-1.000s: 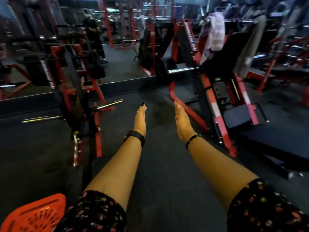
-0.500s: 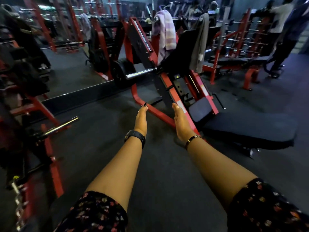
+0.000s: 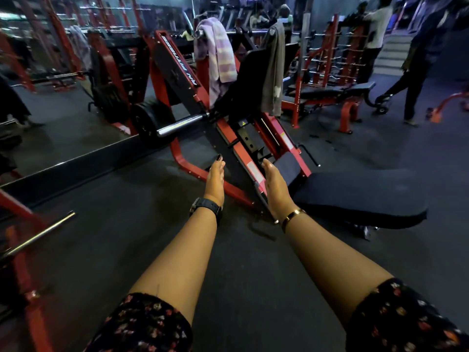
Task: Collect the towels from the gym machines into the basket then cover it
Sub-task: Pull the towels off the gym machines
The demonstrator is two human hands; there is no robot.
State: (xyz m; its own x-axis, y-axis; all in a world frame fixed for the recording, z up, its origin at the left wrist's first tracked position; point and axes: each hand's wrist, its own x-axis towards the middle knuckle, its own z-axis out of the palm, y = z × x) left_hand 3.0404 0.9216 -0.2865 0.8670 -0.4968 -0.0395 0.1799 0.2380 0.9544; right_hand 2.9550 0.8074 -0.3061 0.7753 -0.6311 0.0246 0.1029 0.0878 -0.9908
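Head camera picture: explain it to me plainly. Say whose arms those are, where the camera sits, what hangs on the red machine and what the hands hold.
There is no robot here. The camera sits on a person's head and looks forward and down, so the two bare arms reaching out from the bottom are that person's own.

The left hand, above a black watch, and the right hand, above a thin gold bracelet, are both stretched flat with straight fingers. They hold nothing.

Ahead stands a red and black gym machine on a dark floor. Two towels hang over its top: a purple striped towel and a grey towel. Both are beyond the hands, untouched. No basket shows in this picture. Other people stand at the far right.
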